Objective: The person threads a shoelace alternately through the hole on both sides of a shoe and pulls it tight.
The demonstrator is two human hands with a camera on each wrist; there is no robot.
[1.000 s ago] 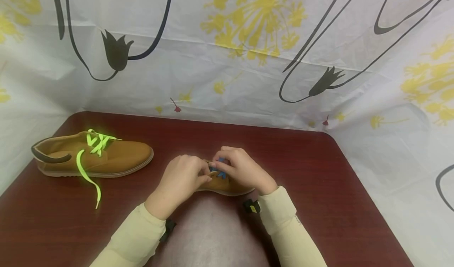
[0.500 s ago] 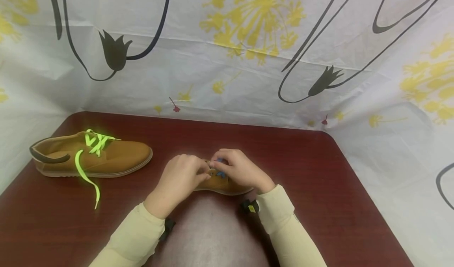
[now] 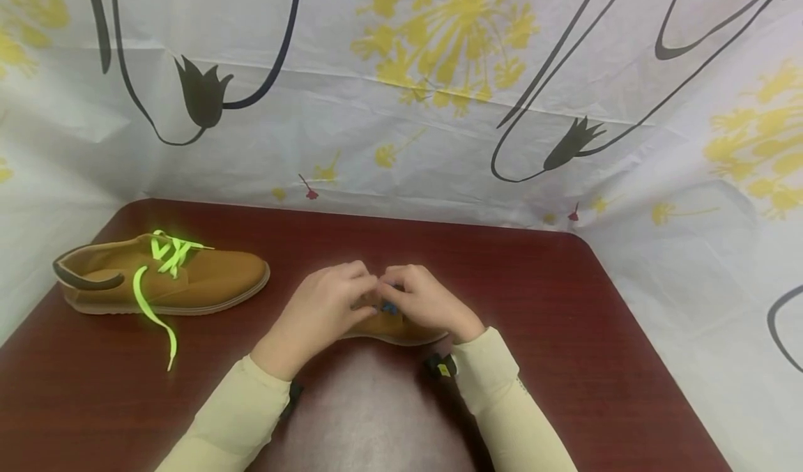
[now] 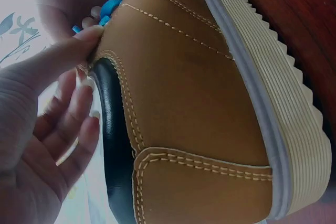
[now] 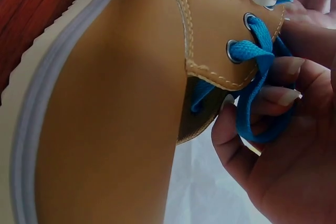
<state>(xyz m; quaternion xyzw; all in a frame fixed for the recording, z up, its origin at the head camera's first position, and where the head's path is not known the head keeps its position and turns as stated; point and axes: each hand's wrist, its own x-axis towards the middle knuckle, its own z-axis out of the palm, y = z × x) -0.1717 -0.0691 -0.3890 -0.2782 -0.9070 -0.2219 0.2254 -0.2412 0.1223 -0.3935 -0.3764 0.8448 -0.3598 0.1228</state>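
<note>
A tan shoe with a white ribbed sole lies on the dark red table, mostly hidden under both hands. My left hand pinches the edge of the shoe's upper by the dark collar, thumb on the outside. My right hand has its fingers curled round a blue lace that runs through two metal eyelets. In the head view only a bit of the blue lace shows between the hands.
A second tan shoe lies on its side at the table's left, with a neon green lace trailing toward the front. A patterned white sheet walls in the back and both sides of the table.
My left hand's fingers have moved forward and up to meet the right hand over the shoe. Less of the blue lace shows now. The other shoe has not moved.
</note>
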